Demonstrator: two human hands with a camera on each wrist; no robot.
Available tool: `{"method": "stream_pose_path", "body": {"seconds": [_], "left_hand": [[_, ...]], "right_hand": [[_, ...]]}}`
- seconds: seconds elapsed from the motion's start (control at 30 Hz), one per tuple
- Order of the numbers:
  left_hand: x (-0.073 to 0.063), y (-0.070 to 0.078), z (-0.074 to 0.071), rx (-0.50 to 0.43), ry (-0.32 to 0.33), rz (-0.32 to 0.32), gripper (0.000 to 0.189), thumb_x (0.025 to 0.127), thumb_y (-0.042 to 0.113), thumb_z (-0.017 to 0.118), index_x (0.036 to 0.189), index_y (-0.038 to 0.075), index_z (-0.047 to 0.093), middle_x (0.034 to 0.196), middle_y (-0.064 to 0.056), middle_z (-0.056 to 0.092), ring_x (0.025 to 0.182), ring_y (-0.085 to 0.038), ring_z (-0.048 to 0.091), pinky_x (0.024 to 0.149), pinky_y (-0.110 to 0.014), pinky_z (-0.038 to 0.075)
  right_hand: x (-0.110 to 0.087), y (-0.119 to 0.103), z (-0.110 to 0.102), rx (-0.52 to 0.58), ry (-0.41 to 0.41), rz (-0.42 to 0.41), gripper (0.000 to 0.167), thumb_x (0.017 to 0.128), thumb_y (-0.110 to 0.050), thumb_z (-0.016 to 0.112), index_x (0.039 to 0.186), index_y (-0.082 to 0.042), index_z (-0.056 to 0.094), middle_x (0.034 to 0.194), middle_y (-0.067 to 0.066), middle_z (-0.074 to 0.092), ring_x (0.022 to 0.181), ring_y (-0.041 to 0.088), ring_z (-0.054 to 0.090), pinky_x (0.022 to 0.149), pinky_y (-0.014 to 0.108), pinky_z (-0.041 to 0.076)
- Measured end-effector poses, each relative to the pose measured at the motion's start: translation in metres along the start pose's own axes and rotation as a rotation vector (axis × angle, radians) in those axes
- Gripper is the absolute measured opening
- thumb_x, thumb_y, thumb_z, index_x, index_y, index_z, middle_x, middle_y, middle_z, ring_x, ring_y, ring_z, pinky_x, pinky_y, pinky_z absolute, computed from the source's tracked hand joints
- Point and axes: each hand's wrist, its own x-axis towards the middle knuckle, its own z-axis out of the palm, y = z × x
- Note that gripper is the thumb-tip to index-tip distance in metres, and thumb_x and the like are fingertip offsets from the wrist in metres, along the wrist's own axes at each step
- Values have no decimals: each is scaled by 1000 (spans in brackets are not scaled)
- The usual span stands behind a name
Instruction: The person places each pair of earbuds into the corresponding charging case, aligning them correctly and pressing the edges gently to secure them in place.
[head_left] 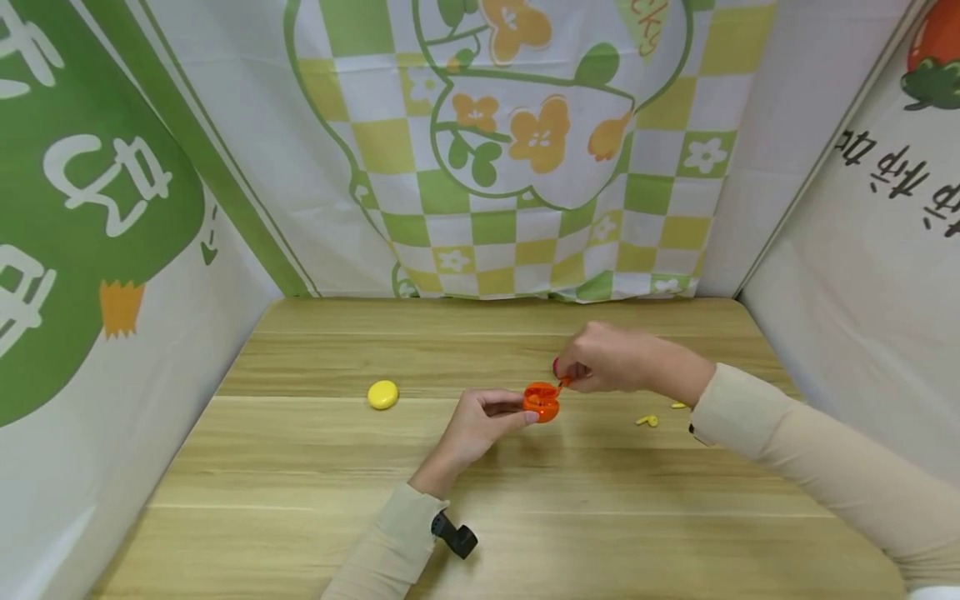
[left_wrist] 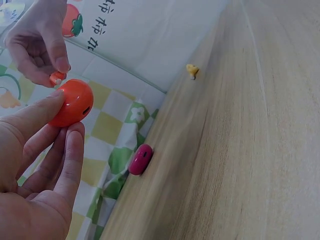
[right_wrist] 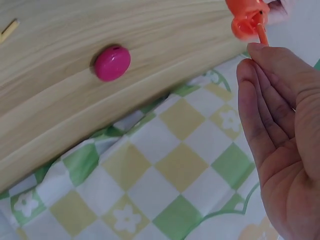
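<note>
- Far left, got a green print [head_left: 67, 208] with white lettering on the side wall.
- Next, out on the wood table [head_left: 262, 467], a yellow case [head_left: 382, 395], round, shiny, well apart from the left hand [head_left: 487, 421].
- Wearing a black gadget [head_left: 459, 540] at the left wrist. That hand: thumb and fingers clamped round the orange case [head_left: 542, 408].
- Orange case with lid up, held above the table, mouth facing the other hand. Can't make out the contents properly.
- Just right of the opening, an orange bud [right_wrist: 262, 34], stem pinched in the right hand [head_left: 611, 357] between thumb and fingertip. Right at the mouth, but can't tell about contact with the case.
- Tucked mostly behind those fingers in the head view, a pink case [right_wrist: 112, 63]. Plainly resting on the table in both wrist views.
- Further right, one yellow bud [head_left: 651, 422] lying on the wood, then another yellow bud [head_left: 678, 406] near the right cuff [head_left: 738, 404].
- Far right, black lettering [head_left: 896, 171] on a white wall.
</note>
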Motion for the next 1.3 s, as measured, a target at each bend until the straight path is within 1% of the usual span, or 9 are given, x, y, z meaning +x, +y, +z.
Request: {"method": "stream_pose_path", "body": {"seconds": [0.1,0.23,0.47,0.63,0.83,1.03,1.2,1.3], "left_hand": [[0,0,0,-1,-1,-8,28,91,12,84,118,3,80,118,-16,80,100,-16,78,85,-25,64],[1,0,0,6,-3,-11,28,91,12,84,118,5,80,119,-15,80,102,-18,78,86,-26,64],[1,-1,-1,-1,-16,12,29,91,11,84,118,4,80,119,-16,80,101,-16,78,86,-26,64],[0,-1,-2,-1,-17,11,29,92,13,84,119,4,80,120,-16,79,102,-17,78,87,-25,64],[1,-2,-3,5,-15,13,28,92,14,83,119,4,80,120,-16,79,102,-18,78,87,-25,64],[2,-2,-3,5,-24,30,28,92,13,84,119,4,80,120,-17,79,102,-18,78,87,-26,64],[2,-2,-3,8,-28,23,30,92,15,84,120,4,80,121,-16,79,102,-16,78,87,-26,64],[1,-2,-4,8,-27,27,31,92,15,83,120,3,79,120,-17,79,102,-17,78,86,-25,64]], "right_hand": [[3,-2,4,-13,5,-12,20,85,4,76,76,-11,66,73,-3,67,64,1,52,58,17,49],[7,-6,7,-34,9,-18,19,86,3,77,77,-12,70,73,-3,69,64,2,50,58,17,47],[11,-10,12,-52,-24,-10,18,87,2,79,77,-11,71,74,-2,70,64,3,50,58,17,46],[13,-10,15,-85,-13,-25,18,85,2,80,77,-11,71,73,-2,70,64,4,51,58,18,46],[13,-11,17,-88,-3,-10,19,88,0,81,77,-11,70,72,-2,69,63,4,50,57,18,45],[12,-11,19,-78,0,5,19,90,-2,81,78,-12,70,74,-2,70,63,4,53,58,18,48],[12,-11,22,-73,12,-6,17,90,-4,82,79,-11,71,78,-1,74,65,4,59,60,19,52],[12,-11,24,-70,19,-20,17,90,-6,83,79,-11,72,79,0,76,65,4,60,61,19,53]]}}
